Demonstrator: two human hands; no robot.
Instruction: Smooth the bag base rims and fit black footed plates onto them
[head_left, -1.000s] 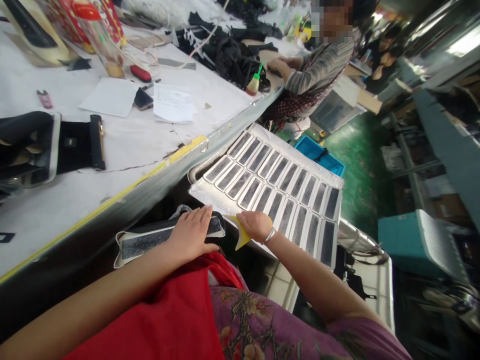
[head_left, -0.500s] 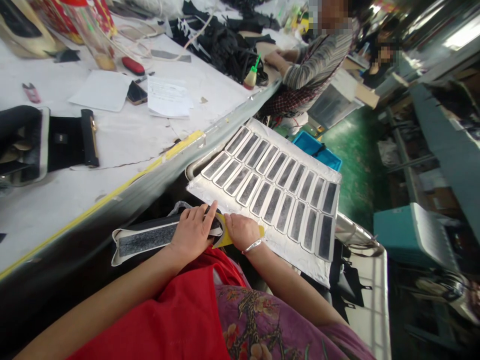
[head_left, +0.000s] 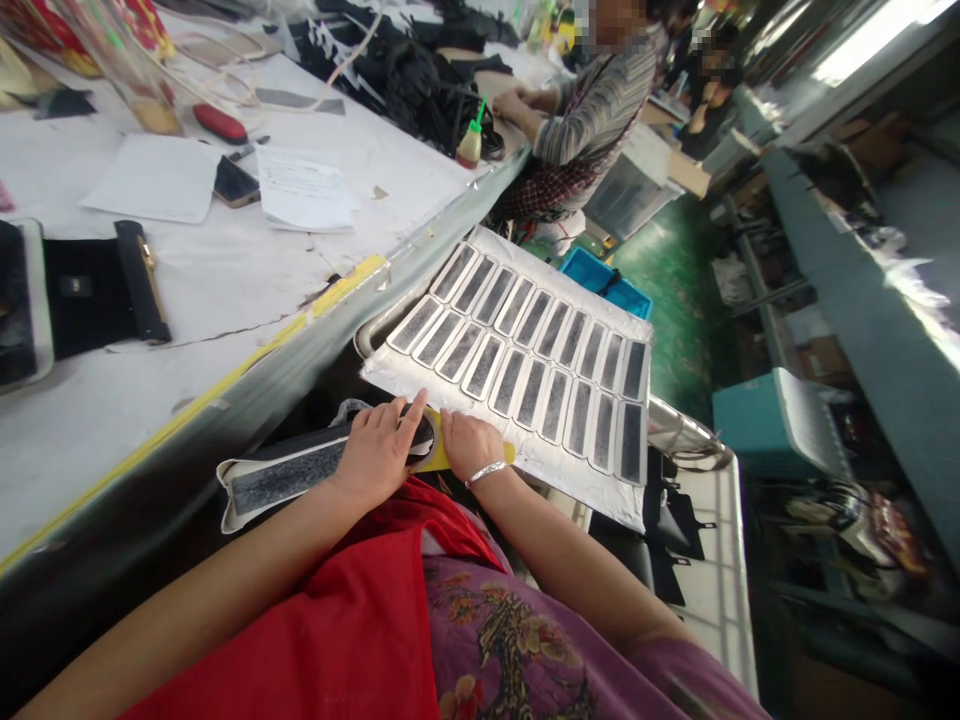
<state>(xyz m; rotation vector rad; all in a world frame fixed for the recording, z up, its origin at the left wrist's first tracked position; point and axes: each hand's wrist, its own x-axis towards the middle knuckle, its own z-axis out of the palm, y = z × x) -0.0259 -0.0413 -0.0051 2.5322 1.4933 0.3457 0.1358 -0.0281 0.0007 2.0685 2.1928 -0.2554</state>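
My left hand [head_left: 376, 445] lies with its fingers stretched out over a long black bag piece [head_left: 337, 437], pressing on it. A pale rim frames the dark speckled panel [head_left: 289, 483] set in that piece. Closed around a flat yellow tool [head_left: 430, 456] is my right hand [head_left: 472, 447], with a silver bracelet at the wrist. The tool's curved, notched edge meets the rounded right end of the bag piece, beside my left fingertips. My palm hides the middle of the piece.
A silvery board [head_left: 390, 375] carrying two rows of dark, pale-rimmed strips lies beyond my right hand. On the left, the white worktable [head_left: 225, 285] holds papers [head_left: 304, 188], a phone [head_left: 236, 183] and a black bag part [head_left: 94, 290]. A co-worker [head_left: 592, 110] sits at its far end.
The view has swung right, so surroundings appear shifted left. A pale edge visible beside the yellow tool before is now out of sight, and the dark rounded end shows there. Both hands stay at the piece.
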